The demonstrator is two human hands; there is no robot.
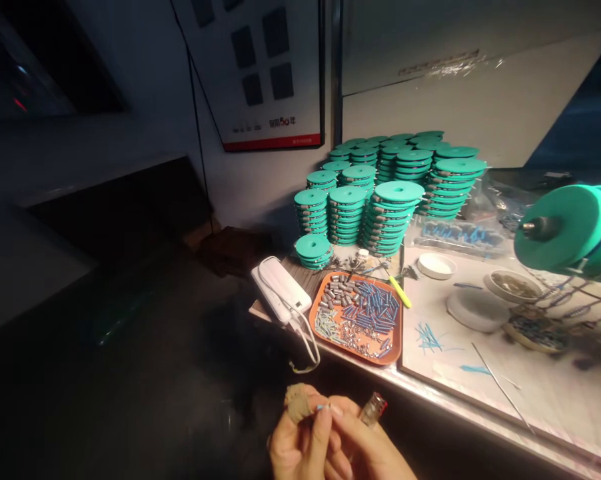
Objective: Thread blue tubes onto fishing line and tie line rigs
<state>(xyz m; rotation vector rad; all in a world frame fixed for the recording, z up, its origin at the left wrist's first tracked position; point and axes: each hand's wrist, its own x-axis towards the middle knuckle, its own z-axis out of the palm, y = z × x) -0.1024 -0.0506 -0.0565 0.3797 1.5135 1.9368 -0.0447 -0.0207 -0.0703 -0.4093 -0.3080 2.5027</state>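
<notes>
My left hand [296, 443] and my right hand [363, 433] meet in front of the table edge, fingertips pinched together. Between them sits a small light-blue piece [321, 407], mostly hidden by the fingers. A tan wrap [297, 404] covers a finger of my left hand. What looks like a lighter [374, 408], with a metal head and a bit of red, sticks up from my closed right hand. Beyond the hands, an orange tray [325, 340] holds metal cylinders [341, 291], blue ribbed pieces [373, 307], pale green pieces [326, 325] and small metal fittings [363, 340].
A white power bank [283, 290] with a cable lies left of the tray. Stacks of green discs [348, 213] stand behind. A yellow-handled tool [400, 292], shallow dishes [436, 266], blue strips [429, 338] and a thin rod [500, 383] lie rightward. More green discs [563, 227] hang on a spindle.
</notes>
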